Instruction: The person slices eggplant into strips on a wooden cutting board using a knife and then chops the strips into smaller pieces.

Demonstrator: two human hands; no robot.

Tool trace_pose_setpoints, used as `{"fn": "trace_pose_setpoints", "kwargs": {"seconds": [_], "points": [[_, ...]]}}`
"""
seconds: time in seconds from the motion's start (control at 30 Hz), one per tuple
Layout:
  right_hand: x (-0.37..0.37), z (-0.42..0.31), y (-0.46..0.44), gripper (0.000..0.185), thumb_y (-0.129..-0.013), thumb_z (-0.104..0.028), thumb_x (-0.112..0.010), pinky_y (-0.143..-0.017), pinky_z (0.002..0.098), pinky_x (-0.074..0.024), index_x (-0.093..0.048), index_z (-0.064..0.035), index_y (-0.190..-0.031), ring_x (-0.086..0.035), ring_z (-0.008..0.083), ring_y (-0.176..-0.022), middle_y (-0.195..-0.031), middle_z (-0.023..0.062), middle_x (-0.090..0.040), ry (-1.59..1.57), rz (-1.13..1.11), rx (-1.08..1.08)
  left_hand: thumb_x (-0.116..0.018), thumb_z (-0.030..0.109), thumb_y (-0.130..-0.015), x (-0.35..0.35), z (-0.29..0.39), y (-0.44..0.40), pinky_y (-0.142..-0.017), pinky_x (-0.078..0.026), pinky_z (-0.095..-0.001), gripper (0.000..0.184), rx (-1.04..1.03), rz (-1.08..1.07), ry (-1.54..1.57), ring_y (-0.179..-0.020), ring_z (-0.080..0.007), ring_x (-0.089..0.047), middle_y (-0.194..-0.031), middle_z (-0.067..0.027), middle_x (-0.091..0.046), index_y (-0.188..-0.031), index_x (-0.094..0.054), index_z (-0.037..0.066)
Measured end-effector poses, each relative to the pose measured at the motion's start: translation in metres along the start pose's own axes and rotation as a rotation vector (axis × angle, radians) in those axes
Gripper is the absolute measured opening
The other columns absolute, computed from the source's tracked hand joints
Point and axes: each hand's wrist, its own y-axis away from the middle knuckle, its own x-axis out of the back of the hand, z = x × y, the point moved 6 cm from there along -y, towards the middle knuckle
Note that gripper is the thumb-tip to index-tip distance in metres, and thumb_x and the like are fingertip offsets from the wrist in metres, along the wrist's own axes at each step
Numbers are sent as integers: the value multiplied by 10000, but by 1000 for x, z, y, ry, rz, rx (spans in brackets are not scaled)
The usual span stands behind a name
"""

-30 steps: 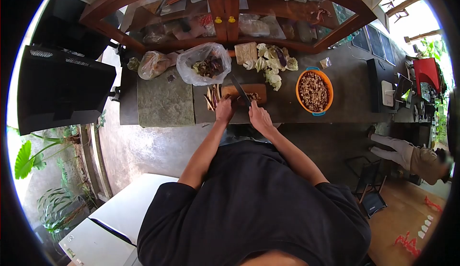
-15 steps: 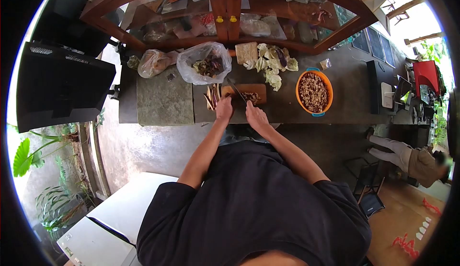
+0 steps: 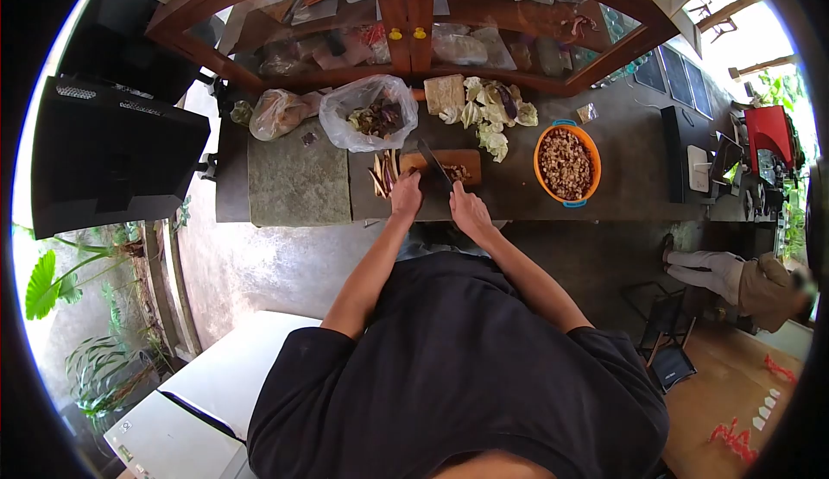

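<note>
My right hand is closed round the handle of a kitchen knife, whose dark blade slants up and left across a wooden cutting board. At the board's left end, my left hand has its fingers closed on dark eggplant strips, mostly hidden under the fingertips. Chopped eggplant pieces lie on the board to the right of the blade. More purple-skinned cut strips rest on the table just left of the board.
Behind the board stand a plastic bag of scraps, a tan block and wilted leaves. An orange basket of diced pieces sits right. A grey mat lies left; a glass-fronted cabinet rises behind. Another person is far right.
My right hand and the knife have shifted slightly to the right, and the blade stands a little farther from my left fingers. My left hand stays nearly in place.
</note>
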Motion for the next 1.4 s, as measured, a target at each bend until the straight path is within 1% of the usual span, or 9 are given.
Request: {"fn": "trace_pose_setpoints", "kwargs": {"seconds": [0.07, 0.13, 0.23, 0.57, 0.67, 0.77, 0.83, 1.03, 1.4], "points": [[3, -2, -1, 154, -978, -191, -479, -586, 601, -464, -412, -56, -1009, -603, 479, -635, -661, 255, -605, -7, 24, -21, -502, 44, -852, 5, 3, 0, -870, -511, -452, 249, 25, -33, -11, -1033, -385, -604, -1131, -183, -633, -1038, -666, 26], [8, -6, -1, 151, -976, -186, -482, -583, 600, -463, -413, -55, -1007, -601, 479, -630, -655, 253, -602, -22, 24, -30, -544, 41, -827, 11, 10, 1, -875, -507, -452, 246, -110, 25, 127, -1040, -385, -591, -1104, -186, -636, -1038, -669, 24], [13, -9, 2, 148, -972, -177, -487, -574, 596, -461, -415, -51, -1003, -599, 476, -619, -646, 249, -599, -37, 28, -31, -587, 53, -804, 12, 13, 3, -877, -505, -451, 254, -140, 15, 173, -1038, -391, -583, -1077, -191, -637, -1042, -670, 21], [4, -10, 7, 169, -984, -192, -469, -560, 572, -467, -426, -33, -1021, -604, 459, -617, -636, 235, -597, 25, -22, 6, -612, 99, -805, 25, 26, 2, -886, -495, -440, 210, -131, 35, 94, -1016, -385, -588, -1031, -184, -647, -988, -703, 52], [1, -10, 7, 178, -984, -195, -468, -566, 571, -469, -430, -29, -1035, -607, 457, -621, -641, 235, -599, 21, -28, 17, -609, 108, -813, 29, 30, 2, -882, -498, -433, 193, -120, 21, 115, -1015, -375, -594, -1027, -178, -653, -968, -710, 53], [-2, -9, 7, 174, -979, -187, -471, -567, 569, -472, -430, -29, -1036, -608, 455, -625, -647, 235, -602, 13, -30, 11, -565, 113, -841, 28, 26, 2, -882, -493, -437, 214, -19, 51, 113, -1031, -376, -596, -1061, -187, -652, -979, -705, 31], [-6, -8, 6, 168, -977, -182, -471, -567, 569, -472, -425, -30, -1034, -608, 455, -627, -652, 235, -604, 7, -30, 16, -489, 105, -881, 6, 2, 0, -883, -492, -439, 259, 128, -33, 64, -1051, -383, -595, -1102, -200, -648, -997, -694, -3], [-20, -5, -9, 161, -977, -177, -462, -571, 571, -474, -400, -35, -1020, -611, 460, -640, -666, 239, -611, 4, -35, 48, -415, 81, -907, 15, 9, -2, -892, -493, -429, 307, 170, -99, 83, -1052, -385, -597, -1126, -215, -641, -1019, -677, -32], [-6, -2, 5, 161, -989, -196, -448, -587, 590, -470, -403, -44, -1016, -610, 475, -653, -679, 254, -612, -2, -51, 5, -447, 18, -854, 2, 2, 0, -899, -501, -428, 258, -17, 71, -8, -1047, -384, -593, -1110, -213, -645, -981, -663, -44]]}}
